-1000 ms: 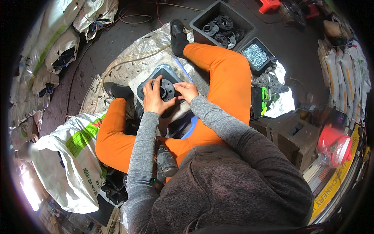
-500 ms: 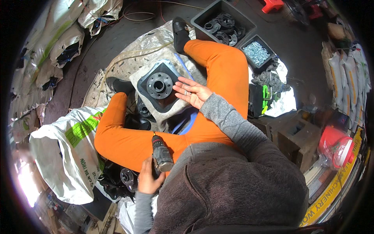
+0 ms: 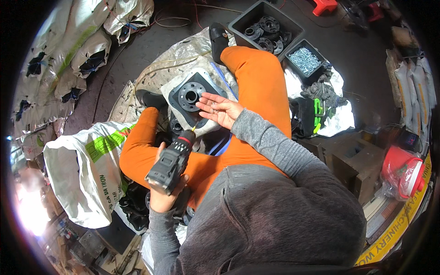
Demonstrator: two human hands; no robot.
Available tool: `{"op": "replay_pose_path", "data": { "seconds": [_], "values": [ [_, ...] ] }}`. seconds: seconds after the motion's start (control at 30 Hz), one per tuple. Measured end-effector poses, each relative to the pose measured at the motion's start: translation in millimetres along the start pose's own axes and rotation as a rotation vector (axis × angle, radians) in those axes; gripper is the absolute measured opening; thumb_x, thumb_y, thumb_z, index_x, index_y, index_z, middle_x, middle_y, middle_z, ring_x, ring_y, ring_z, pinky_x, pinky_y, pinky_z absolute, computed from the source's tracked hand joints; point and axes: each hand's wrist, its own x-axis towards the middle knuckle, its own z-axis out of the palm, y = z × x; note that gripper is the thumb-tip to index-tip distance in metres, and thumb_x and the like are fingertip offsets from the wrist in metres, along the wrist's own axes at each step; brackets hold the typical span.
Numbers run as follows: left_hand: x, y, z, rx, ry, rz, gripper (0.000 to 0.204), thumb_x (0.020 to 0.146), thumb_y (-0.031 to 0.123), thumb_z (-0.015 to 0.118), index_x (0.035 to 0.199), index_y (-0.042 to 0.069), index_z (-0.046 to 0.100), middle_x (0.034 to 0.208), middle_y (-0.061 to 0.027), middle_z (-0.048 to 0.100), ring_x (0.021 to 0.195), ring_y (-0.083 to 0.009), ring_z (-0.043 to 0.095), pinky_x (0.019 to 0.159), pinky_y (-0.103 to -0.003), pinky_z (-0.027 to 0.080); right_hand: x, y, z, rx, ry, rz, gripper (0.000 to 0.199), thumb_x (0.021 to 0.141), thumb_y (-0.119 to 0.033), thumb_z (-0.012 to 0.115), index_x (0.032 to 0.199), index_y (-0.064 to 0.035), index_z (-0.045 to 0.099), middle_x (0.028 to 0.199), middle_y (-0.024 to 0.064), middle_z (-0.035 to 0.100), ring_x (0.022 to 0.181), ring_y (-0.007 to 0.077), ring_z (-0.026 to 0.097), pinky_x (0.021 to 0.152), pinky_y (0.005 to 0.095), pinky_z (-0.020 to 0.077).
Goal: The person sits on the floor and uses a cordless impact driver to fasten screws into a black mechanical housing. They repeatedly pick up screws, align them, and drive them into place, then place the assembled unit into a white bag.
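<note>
My left hand grips the handle of a grey and black cordless drill. Its bit points up and forward, toward the near edge of a square dark plate. On that plate lies a round black flange with a raised centre hole and bolt holes around it. Both rest on a pale, cloth-like padded support between my legs. Just right of the flange, my right hand is held palm up with fingers stretched out. Small shiny bits show at its fingers; I cannot tell if they are screws or a ring.
A grey bin of black flanges stands at the far right, with a smaller tray of silver screws beside it. A white sack sits left of my leg. Metal blocks and a red container are at right.
My left hand has taken hold of the drill and raised it from my lap toward the plate. The right hand stays palm up near the flange, slightly left and lower. The view has shifted slightly.
</note>
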Motion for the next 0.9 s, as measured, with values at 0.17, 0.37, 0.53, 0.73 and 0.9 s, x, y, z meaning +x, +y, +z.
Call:
{"op": "replay_pose_path", "data": {
  "seconds": [0.17,0.37,0.53,0.73,0.9],
  "values": [
    [24.6,12.8,20.7,0.185,-0.058,0.186,0.076,0.072,0.008,0.074,0.138,0.000,0.037,0.129,-0.0136,0.052,0.116,-0.0237,0.053,0.099,-0.035,0.041,-0.2,4.9,3.7,0.036,0.002,0.016,0.042,0.088,0.008,0.047,0.130,0.0017,0.046,0.126,0.0154,0.054,0.125,0.0317,0.048,0.105,0.0479,0.0412],
    [31.4,19.0,28.0,0.355,-0.040,0.305,0.076,0.072,0.008,0.074,0.138,0.001,0.038,0.129,-0.0134,0.052,0.117,-0.0233,0.053,0.099,-0.035,0.041,4.8,9.7,6.8,0.115,0.042,0.009,0.038,0.090,0.008,0.045,0.127,0.0009,0.048,0.124,0.0140,0.054,0.124,0.0312,0.049,0.105,0.0467,0.0421],
    [32.3,20.2,29.0,0.156,-0.023,0.136,0.078,0.071,0.008,0.074,0.139,0.002,0.035,0.125,-0.0122,0.055,0.112,-0.0219,0.054,0.097,-0.035,0.043,7.6,11.3,6.8,0.153,0.053,0.005,0.036,0.091,0.007,0.041,0.125,-0.0009,0.049,0.123,0.0121,0.053,0.123,0.0294,0.051,0.098,0.0426,0.0487],
    [32.9,21.7,27.2,0.431,-0.026,0.326,0.081,0.071,0.013,0.077,0.140,0.004,0.035,0.120,-0.0127,0.058,0.105,-0.0232,0.060,0.092,-0.034,0.047,11.0,17.3,10.2,0.119,0.138,0.008,0.031,0.092,0.007,0.042,0.120,-0.0011,0.050,0.118,0.0123,0.054,0.120,0.0289,0.053,0.097,0.0442,0.0494],
    [30.1,27.9,29.0,0.574,-0.038,0.236,0.084,0.071,0.021,0.080,0.141,0.009,0.035,0.113,-0.0146,0.063,0.092,-0.0286,0.068,0.079,-0.037,0.054,12.8,25.0,17.2,0.110,0.302,-0.006,0.027,0.092,0.008,0.041,0.116,-0.0004,0.050,0.110,0.0116,0.056,0.115,0.0301,0.056,0.097,0.0467,0.0492]
  ]
}}
